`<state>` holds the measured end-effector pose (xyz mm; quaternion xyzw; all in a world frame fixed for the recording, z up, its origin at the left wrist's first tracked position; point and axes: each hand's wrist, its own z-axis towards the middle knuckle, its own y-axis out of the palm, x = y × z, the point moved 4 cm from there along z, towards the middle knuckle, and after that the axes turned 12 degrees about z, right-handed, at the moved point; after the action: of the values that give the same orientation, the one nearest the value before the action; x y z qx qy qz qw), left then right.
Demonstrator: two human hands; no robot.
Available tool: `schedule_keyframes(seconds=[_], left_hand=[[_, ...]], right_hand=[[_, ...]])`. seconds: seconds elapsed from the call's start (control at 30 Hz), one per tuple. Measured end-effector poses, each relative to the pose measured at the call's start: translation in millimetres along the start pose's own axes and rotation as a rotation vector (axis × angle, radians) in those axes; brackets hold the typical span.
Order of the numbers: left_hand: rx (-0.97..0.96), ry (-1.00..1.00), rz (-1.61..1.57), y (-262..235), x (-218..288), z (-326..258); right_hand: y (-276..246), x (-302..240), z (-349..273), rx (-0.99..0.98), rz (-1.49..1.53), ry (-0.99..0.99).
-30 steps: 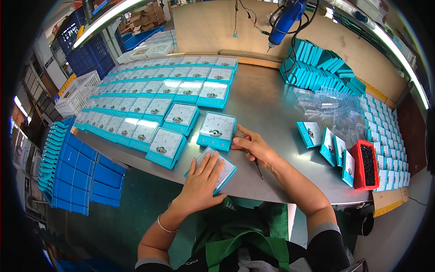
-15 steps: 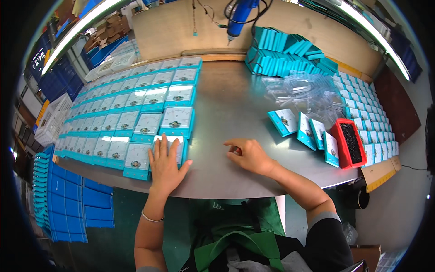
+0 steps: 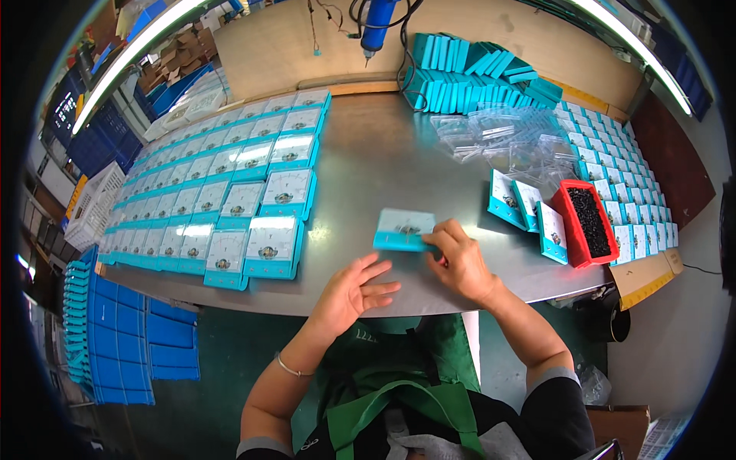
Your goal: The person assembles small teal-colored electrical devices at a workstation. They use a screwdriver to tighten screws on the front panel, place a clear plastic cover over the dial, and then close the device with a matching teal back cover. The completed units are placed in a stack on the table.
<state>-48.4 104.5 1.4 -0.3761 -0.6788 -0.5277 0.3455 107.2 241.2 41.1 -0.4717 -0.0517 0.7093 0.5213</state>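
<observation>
Meter panel (image 3: pixel 404 229), teal frame w/ white dial face: lying flat on grey metal bench (image 3: pixel 383 153), dial up, just beyond both hands, near bench front edge. Set apart from other units, so prob. the one being worked.

Right hand (image 3: pixel 458 261): resting at panel's right front corner, fingertips curled onto teal rim, pinching/steadying it. Small red item showing under fingers, poss. a tool; too hidden to tell. Grip looking light, likely just stopping panel sliding on smooth metal.

Left hand (image 3: pixel 351 291): hovering nearer than panel, palm down, fingers spread and released, gripping nothing, not touching panel.

Left of panel: rows of like panels (image 3: pixel 222 192) lying face-up, edges touching, running to bench far-left corner. Laid in ranks, prob. for counting and easy pick-up.

Right of panel: three more units (image 3: pixel 529 207) leaning on edge against red bin (image 3: pixel 586 222) holding small black parts; bin close to right hand, within reach.

Beyond panel: clear plastic covers (image 3: pixel 498 138) heaped loosely; past them, teal boxes (image 3: pixel 475 77) stacked on edge. Blue powered driver (image 3: pixel 377 23) hanging above bench far edge.
</observation>
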Motion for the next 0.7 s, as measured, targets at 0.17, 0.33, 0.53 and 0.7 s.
schedule_keyframes(seconds=[0.17,0.33,0.53,0.7], left_hand=[[-0.061,-0.008,-0.104,-12,-14,5],[0.139,0.126,0.051,-10,-4,-22],[0.126,0.094,0.017,-4,-6,-30],[0.113,0.050,-0.008,-9,-7,-33]], right_hand=[[14,-46,-8,-0.245,0.180,-0.039],[-8,-44,-2,-0.214,0.594,0.346],[15,-69,29,0.099,1.081,0.189],[25,-70,31,0.048,1.091,0.184]])
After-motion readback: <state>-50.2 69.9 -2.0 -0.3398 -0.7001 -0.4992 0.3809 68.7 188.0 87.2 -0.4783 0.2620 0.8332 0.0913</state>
